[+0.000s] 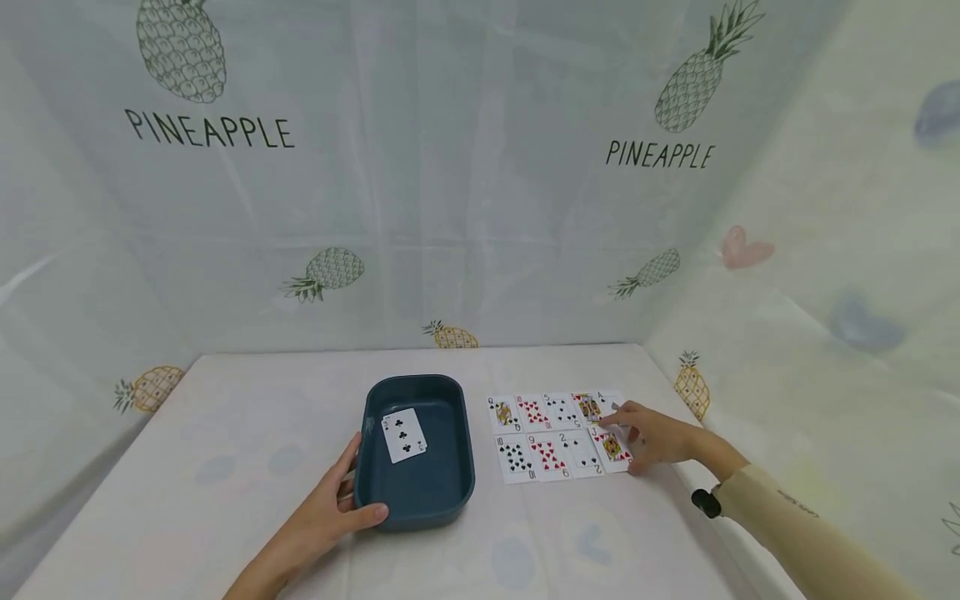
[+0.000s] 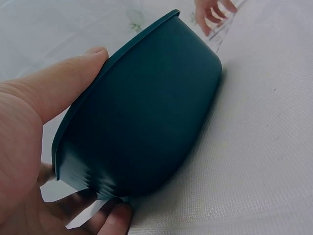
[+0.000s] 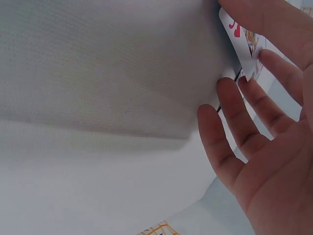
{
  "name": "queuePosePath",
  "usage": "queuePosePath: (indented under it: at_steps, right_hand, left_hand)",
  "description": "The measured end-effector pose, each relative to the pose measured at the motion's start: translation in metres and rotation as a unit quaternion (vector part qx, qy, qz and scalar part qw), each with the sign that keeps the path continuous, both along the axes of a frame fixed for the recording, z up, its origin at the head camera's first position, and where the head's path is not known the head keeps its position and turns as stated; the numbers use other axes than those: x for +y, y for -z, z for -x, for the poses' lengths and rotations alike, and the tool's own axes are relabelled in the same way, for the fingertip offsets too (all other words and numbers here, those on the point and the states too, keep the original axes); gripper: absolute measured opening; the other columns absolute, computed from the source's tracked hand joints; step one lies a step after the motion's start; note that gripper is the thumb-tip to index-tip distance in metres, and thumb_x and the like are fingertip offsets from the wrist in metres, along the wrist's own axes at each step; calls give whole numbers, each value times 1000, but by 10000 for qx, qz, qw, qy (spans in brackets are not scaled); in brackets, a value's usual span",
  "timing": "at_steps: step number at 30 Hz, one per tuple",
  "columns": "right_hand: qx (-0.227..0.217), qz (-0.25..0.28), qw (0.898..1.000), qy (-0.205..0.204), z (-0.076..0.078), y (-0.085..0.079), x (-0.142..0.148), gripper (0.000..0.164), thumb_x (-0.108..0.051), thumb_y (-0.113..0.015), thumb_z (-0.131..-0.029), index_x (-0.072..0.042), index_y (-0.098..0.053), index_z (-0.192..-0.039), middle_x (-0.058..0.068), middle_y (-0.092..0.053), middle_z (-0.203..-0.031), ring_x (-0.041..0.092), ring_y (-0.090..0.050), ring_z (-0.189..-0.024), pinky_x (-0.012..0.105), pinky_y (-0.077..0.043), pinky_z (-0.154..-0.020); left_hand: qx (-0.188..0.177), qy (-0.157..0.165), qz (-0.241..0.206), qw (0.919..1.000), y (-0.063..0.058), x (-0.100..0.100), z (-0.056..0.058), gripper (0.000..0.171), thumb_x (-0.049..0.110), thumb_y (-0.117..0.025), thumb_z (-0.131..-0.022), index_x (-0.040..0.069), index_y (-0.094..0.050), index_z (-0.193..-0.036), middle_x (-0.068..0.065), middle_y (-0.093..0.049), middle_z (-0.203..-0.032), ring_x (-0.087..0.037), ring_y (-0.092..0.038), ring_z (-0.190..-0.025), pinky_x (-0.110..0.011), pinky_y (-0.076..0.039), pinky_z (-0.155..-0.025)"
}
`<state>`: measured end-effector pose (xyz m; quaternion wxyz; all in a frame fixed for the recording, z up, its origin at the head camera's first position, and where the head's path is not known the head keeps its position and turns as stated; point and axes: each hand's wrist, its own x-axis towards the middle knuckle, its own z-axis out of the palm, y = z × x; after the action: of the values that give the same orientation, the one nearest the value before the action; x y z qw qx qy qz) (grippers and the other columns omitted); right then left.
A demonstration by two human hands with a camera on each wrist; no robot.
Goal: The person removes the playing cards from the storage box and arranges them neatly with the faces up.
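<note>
My left hand (image 1: 327, 504) grips the near left side of a dark blue rectangular tub (image 1: 420, 523). In the left wrist view the thumb lies on its rim and the other fingers bend beneath its side. One black-suited playing card (image 1: 404, 435) lies face up inside. On the right, my right hand (image 1: 656, 435) pinches a jack of hearts (image 1: 613, 447) by its edges between thumb and forefinger. That card sits slightly askew at the right end of the nearer row. In the right wrist view the jack (image 3: 239, 36) is tilted and the remaining fingers are spread loosely.
Several face-up cards lie in two rows, among them a ten of spades (image 1: 516, 457), a nine of hearts (image 1: 549, 455) and a two of spades (image 1: 583, 452). An ace (image 1: 609, 398) ends the far row, partly covered by the right hand. Pineapple-print cloth (image 1: 465, 183) hangs behind the white table (image 1: 285, 417).
</note>
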<state>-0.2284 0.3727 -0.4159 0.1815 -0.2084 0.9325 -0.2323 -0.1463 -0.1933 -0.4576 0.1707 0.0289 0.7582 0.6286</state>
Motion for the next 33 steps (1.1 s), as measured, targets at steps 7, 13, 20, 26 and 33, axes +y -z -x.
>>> queuePosePath:
  at_steps: [7, 13, 20, 26, 33]
  right_hand:
    - [39, -280, 9996, 42, -2, -3, -6, 82, -13, -95, -76, -13, -60, -151, 9, -47, -138, 26, -56, -111, 28, -52, -80]
    - [34, -456, 9989, 139, -3, -3, -10, 82, -13, -95, -76, -16, -60, -151, 8, -45, -141, 25, -55, -112, 30, -51, -81]
    - [64, -411, 9991, -15, -6, -3, -11, 79, -14, -94, -78, -13, -61, -150, 14, -42, -144, 27, -54, -111, 30, -50, -81]
    - [136, -533, 9985, -69, -5, -3, -11, 80, -15, -94, -78, -15, -60, -151, 14, -41, -146, 26, -54, -110, 29, -50, -79]
    - [283, -400, 9984, -271, -3, -4, -11, 80, -18, -94, -79, -12, -59, -151, 16, -42, -144, 26, -56, -107, 29, -50, -78]
  left_hand:
    - [-2, 9, -61, 10000, -1, 0, 0, 117, 27, -88, -89, 29, -6, -173, -28, -40, -162, -33, -63, -132, -48, -55, -107]
    - [10, 9, -115, 9999, -1, 0, 0, 117, 25, -88, -89, 30, -6, -173, -28, -40, -162, -32, -64, -131, -47, -55, -106]
    - [-16, 19, -90, 10000, -1, 0, -1, 117, 26, -88, -90, 30, -6, -172, -28, -39, -163, -33, -63, -132, -48, -55, -107]
    - [30, 9, -11, 10000, 1, -1, -2, 117, 27, -88, -89, 31, -6, -172, -28, -36, -165, -35, -61, -135, -49, -54, -108]
    - [46, 49, 1, 10000, -1, -1, -2, 116, 28, -87, -90, 30, -5, -172, -28, -32, -167, -37, -58, -137, -49, -53, -109]
